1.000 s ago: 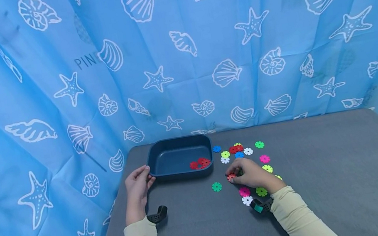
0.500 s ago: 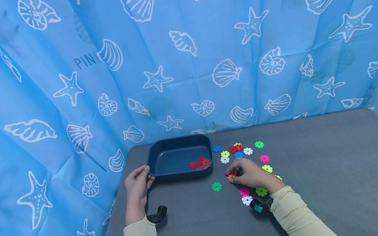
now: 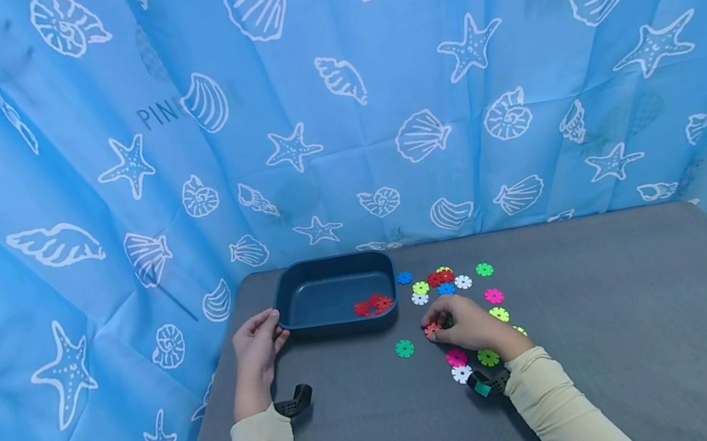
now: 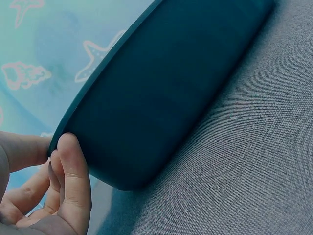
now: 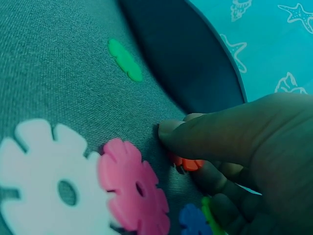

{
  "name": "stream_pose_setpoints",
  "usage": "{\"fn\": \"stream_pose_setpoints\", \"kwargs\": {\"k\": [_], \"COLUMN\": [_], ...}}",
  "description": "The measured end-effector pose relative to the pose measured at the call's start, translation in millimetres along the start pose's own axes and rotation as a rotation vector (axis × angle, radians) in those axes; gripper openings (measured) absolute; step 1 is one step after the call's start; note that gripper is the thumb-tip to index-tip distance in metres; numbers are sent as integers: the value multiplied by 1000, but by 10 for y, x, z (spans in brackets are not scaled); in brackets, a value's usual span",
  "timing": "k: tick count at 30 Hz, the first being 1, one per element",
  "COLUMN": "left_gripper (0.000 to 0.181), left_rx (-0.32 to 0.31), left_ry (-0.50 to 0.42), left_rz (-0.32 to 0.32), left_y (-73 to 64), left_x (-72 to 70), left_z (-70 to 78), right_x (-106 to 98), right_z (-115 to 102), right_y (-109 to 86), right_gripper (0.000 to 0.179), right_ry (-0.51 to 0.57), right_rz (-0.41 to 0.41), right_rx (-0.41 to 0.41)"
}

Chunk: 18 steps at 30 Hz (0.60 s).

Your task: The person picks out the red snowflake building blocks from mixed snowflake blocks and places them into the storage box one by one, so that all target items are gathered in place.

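A dark blue plastic bin (image 3: 340, 328) stands at the table's back left, with several red notched discs (image 3: 374, 304) in its near right corner. My left hand (image 3: 259, 354) pinches the bin's near left rim; in the left wrist view the thumb and fingers (image 4: 74, 176) sit on both sides of that rim. My right hand (image 3: 467, 325) pinches an orange-red notched disc (image 3: 433, 329) low over the table, right of the bin. In the right wrist view the thumb partly hides this disc (image 5: 190, 163). A green disc (image 3: 404, 349) lies to the left of the right hand.
Loose discs lie around the right hand: pink (image 3: 456, 358), white (image 3: 462, 375), yellow-green (image 3: 488, 357) and blue (image 3: 446, 289) among them. Two red discs (image 3: 440, 278) lie behind it. A grey cloth (image 3: 628, 330) covers the table, and a blue shell-print curtain (image 3: 335, 113) hangs behind.
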<state>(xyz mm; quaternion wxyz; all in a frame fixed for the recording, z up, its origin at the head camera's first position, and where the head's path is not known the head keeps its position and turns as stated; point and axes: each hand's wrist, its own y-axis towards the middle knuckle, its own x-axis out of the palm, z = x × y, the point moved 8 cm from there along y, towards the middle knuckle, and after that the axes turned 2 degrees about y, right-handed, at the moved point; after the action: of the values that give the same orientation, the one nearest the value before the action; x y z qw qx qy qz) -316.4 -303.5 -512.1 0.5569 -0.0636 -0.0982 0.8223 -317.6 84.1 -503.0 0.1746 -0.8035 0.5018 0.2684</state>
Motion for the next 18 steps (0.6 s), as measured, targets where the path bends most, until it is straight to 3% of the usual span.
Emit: {"fn": "stream_pose_setpoints", "kwargs": {"k": [18], "left_gripper": [42], "left_rx": [0], "left_ry": [6], "left_rz": [-3], "left_y": [18], "left_x": [6], "left_z": [-5], "right_x": [12], "right_z": [-23], "right_y": [12], "right_gripper": [12], "right_ry": [15], "right_rz": [-15], "right_rx": [-21]}}
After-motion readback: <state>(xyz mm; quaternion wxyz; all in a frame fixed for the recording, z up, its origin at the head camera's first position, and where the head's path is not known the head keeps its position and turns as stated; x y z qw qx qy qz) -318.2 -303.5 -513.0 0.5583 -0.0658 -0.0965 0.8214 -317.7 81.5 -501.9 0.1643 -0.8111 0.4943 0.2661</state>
